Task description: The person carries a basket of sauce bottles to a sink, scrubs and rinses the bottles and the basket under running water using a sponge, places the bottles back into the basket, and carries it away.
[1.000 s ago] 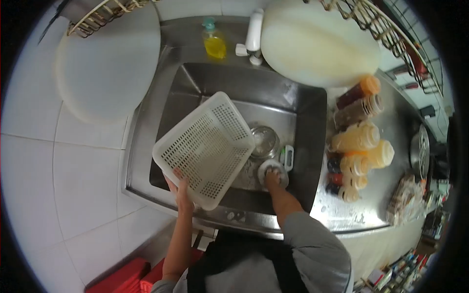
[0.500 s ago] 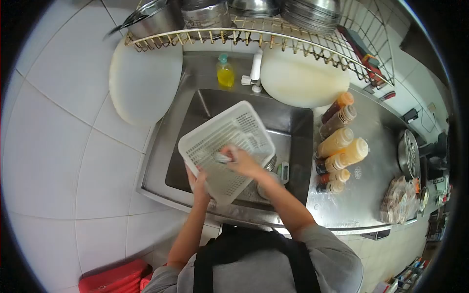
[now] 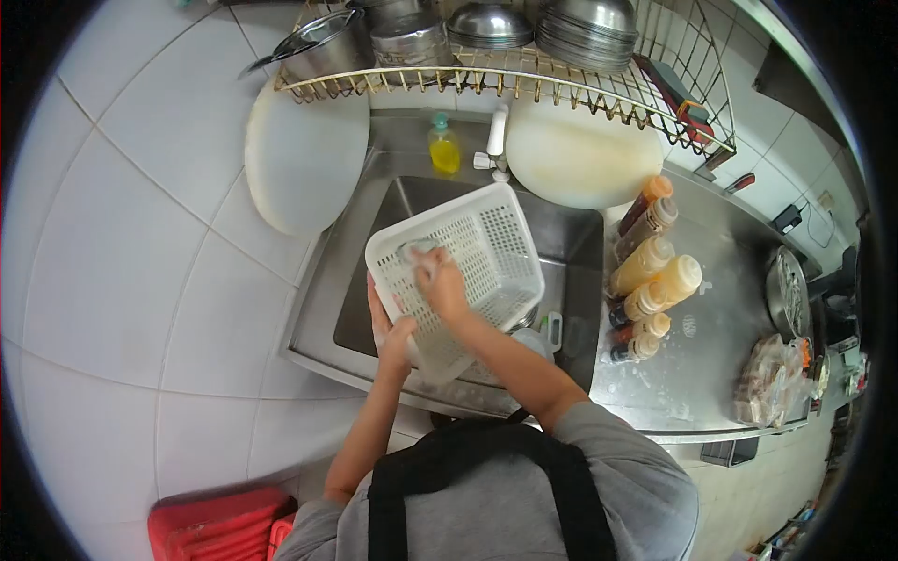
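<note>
A white perforated plastic basket is tilted over the metal sink, its open side facing me. My left hand grips the basket's lower left rim, thumb on the near side and fingers behind. Inside the basket, my right hand is closed around a greyish scrubbing pad, pressed against the slotted inner surface near the upper left. Motion blurs the pad, so its exact kind is unclear. Below the basket, a green-and-white item lies partly hidden in the sink.
Behind the sink stand a yellow soap bottle, a white faucet and two white boards. Several sauce bottles line the right counter, with a plastic bag farther right. A wire rack holding metal bowls hangs above.
My right hand with the pad has moved up and left inside the basket. The basket has tipped so its interior shows more. The camera view has shifted slightly.
</note>
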Demonstrator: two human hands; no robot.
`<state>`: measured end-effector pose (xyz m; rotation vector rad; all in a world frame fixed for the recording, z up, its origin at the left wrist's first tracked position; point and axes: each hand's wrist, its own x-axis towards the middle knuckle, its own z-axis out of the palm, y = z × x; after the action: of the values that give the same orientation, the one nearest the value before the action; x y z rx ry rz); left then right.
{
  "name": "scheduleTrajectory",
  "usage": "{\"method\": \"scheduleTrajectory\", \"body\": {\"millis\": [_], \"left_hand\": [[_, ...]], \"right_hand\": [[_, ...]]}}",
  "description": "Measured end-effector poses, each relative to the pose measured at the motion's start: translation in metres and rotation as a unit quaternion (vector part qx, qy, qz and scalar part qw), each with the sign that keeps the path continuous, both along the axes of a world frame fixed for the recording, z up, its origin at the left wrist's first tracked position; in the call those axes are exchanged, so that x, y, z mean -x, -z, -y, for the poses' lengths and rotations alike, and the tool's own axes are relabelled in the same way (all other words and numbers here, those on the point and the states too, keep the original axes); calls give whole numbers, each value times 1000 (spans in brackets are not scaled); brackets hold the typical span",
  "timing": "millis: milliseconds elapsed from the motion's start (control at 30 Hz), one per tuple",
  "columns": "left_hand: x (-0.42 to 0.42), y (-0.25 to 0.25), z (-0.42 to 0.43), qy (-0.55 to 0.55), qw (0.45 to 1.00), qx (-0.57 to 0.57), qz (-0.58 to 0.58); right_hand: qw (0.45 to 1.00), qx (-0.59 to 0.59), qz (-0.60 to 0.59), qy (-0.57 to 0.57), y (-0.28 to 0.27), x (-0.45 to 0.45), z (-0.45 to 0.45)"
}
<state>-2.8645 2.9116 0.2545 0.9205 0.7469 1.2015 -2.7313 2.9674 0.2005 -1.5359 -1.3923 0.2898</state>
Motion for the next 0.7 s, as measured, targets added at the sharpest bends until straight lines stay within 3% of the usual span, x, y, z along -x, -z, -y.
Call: {"method": "scheduleTrajectory", "body": {"millis": [33, 100, 167, 267, 367, 467, 533, 600, 700], "left_hand": [[4, -6, 3, -3, 1000, -12, -14], [9, -16, 10, -7, 999, -33, -38], [8, -28, 13, -12, 997, -70, -37], [6, -27, 6, -26, 993, -118, -14], [5, -44, -4, -31, 990, -135, 35], [5, -41, -7, -30, 988, -142, 48], [3, -25, -15, -34, 992, -112, 40], [-3, 1, -17, -52, 997, -32, 36], [-6, -4, 2, -46, 995, 32, 77]], "right_hand": [[996, -44, 44, 61, 16, -18, -18], [987, 9, 55, 151, 15, -62, -34], [982, 19, 116, 150, 10, -97, -38], [949, 189, 233, 96, 20, -105, -32], [936, 209, 275, 68, 39, -94, -5], [944, 277, 178, 3, 40, -78, 7], [979, 182, 31, -86, 20, -35, 34], [978, 138, 2, -160, -16, 11, 55], [999, 46, -8, -25, 18, -3, 5]]}}
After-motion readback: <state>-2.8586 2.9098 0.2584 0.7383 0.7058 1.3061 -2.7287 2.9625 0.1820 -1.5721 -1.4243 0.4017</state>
